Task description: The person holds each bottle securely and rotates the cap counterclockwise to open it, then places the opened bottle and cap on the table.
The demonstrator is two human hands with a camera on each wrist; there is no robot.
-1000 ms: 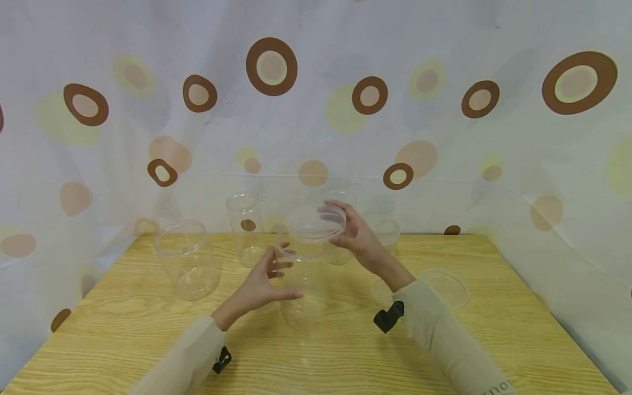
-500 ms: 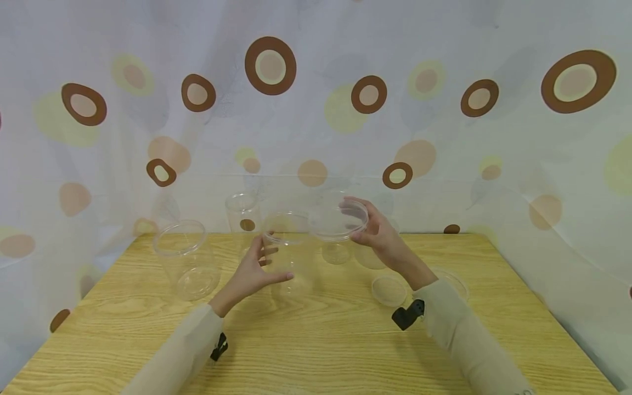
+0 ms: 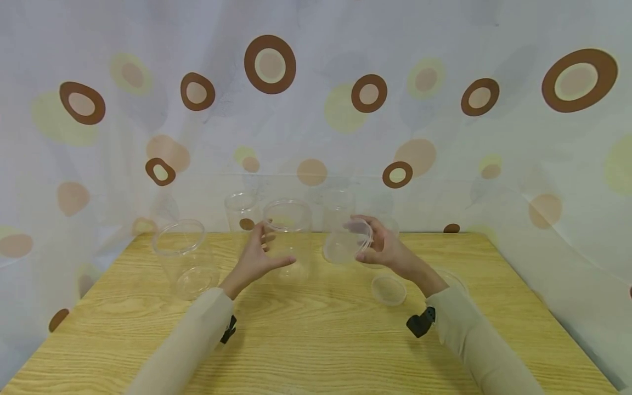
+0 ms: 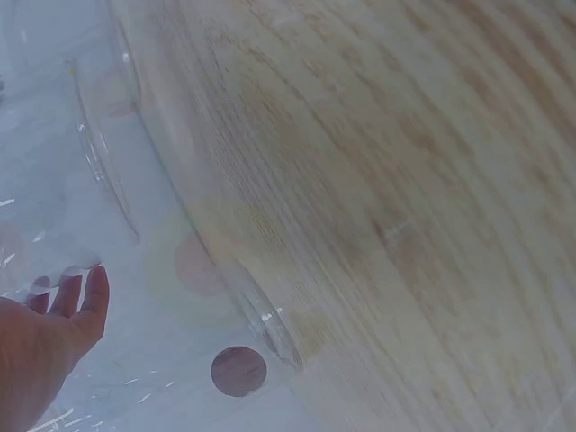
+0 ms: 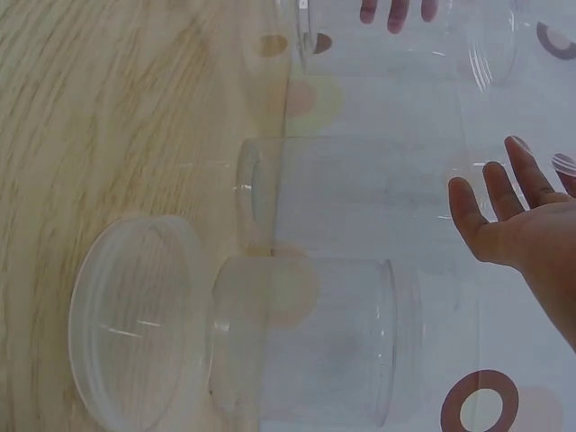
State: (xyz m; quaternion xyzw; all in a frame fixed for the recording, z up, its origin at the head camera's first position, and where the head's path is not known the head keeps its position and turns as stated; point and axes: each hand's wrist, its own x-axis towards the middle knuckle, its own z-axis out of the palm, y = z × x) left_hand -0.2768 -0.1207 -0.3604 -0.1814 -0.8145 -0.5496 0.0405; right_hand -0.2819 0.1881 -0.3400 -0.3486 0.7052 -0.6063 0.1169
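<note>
In the head view my left hand [image 3: 254, 258] grips a tall clear jar [image 3: 292, 241], thumb on the near side and fingers behind it. The jar is upright with its mouth uncovered; I cannot tell whether its base touches the table. To its right, my right hand [image 3: 390, 249] holds a clear round lid [image 3: 340, 248] by the edge, tilted and apart from the jar. The left wrist view shows the fingers [image 4: 93, 301] at lower left. In the right wrist view the fingers [image 5: 506, 191] are curved, and most of the lid is out of view.
A wide open jar [image 3: 180, 249] stands at left on the wooden table [image 3: 316, 351]. Behind are a narrow jar [image 3: 242, 211] and another clear jar [image 3: 338, 206], with a shorter one [image 5: 306, 342] at right. A small lid [image 3: 389, 291] and a larger lid [image 3: 456, 282] lie at right.
My right hand has moved the lid rightward from above the jar's mouth, and the lid now tilts more. With my left hand the jar has shifted left and farther back.
</note>
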